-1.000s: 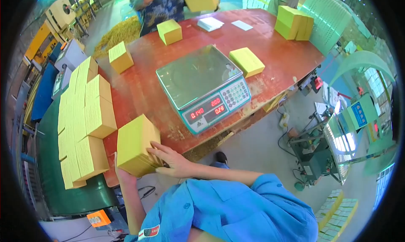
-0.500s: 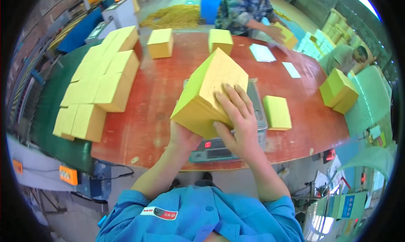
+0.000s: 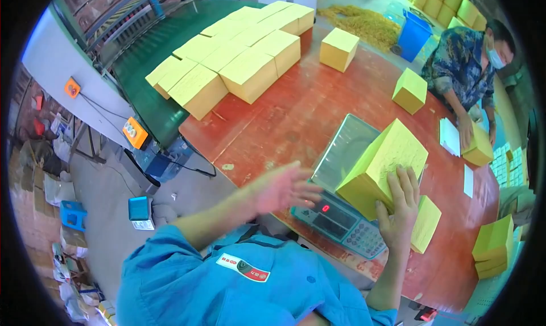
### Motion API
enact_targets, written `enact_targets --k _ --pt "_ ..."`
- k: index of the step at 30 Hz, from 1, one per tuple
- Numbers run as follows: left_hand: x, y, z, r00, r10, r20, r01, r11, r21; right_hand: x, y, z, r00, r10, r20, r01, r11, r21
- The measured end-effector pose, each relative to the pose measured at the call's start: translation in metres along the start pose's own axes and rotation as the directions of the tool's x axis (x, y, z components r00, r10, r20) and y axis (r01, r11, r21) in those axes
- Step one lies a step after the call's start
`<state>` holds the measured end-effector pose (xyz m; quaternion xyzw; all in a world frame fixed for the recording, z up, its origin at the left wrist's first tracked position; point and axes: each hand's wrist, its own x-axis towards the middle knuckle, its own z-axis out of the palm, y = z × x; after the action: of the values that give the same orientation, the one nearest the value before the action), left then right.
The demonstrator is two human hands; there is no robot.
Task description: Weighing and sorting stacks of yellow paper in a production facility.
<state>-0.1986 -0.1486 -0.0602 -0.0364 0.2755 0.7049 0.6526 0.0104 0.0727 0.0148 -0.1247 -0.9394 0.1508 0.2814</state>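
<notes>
My right hand [image 3: 400,207] grips a large yellow paper block [image 3: 382,162], fingers on its near right face and thumb toward its lower corner. The block is tilted over the right part of a digital scale [image 3: 348,147]; whether it touches the pan cannot be seen. Most of the metal pan shows bare to the block's left. My left hand [image 3: 287,188], slightly blurred, hangs apart from the block by the scale's front left corner, fingers spread and holding nothing. Just right of my right hand, another yellow block [image 3: 425,223] sits on the red table [image 3: 273,138].
Rows of yellow blocks [image 3: 227,56] stand at the far left beside a green belt [image 3: 151,101]. Single blocks [image 3: 339,48] stand along the far side. Across the table a co-worker [image 3: 463,70] handles a block [image 3: 478,148] beside white sheets [image 3: 449,137]. A block pair [image 3: 492,246] stands at right.
My left hand has come off the block and moved left, opening. My right hand still holds the block, now lower over the scale. The view has swung left.
</notes>
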Motion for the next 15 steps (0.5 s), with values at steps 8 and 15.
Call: enact_targets --k 8,15 --pt "0.019 0.251 -0.074 0.361 0.785 0.503 0.427 -0.619 0.659 0.005 -0.058 -0.026 0.992 0.003 -0.129 -0.014 0.997 -0.079" --pt "0.100 0.349 -0.147 0.667 0.730 0.150 0.667 -0.674 0.318 -0.020 -0.150 0.030 0.991 0.119 -0.058 -0.105 0.972 0.212"
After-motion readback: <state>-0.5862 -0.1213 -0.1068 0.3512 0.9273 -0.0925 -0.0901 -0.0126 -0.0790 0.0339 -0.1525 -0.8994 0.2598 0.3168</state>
